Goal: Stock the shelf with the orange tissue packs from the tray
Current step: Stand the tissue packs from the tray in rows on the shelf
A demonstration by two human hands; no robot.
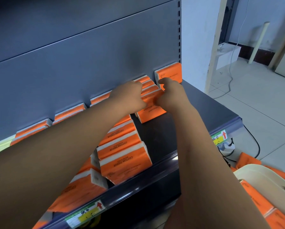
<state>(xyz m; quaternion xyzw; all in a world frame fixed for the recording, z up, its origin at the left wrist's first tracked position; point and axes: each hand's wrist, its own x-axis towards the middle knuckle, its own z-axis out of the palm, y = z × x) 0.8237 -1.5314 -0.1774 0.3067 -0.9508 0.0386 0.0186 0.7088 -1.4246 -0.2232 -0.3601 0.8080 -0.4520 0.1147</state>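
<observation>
Both my hands reach to the back right of the dark shelf point(156, 139). My left hand point(130, 95) and my right hand point(170, 95) grip an orange tissue pack point(151, 98) from its two sides, on top of a short row of packs point(152, 115). One pack point(170, 74) stands upright against the back panel at the far right. Several rows of orange packs point(123, 146) fill the shelf's left and middle. The cream tray point(261, 177) sits at the lower right with more orange packs point(257, 200) in it.
A grey back panel point(82, 55) rises behind the shelf. The shelf's front rail carries price labels point(87, 214). To the right lie a tiled floor point(257, 103), loose cables, a white box and wooden slats leaning on the wall.
</observation>
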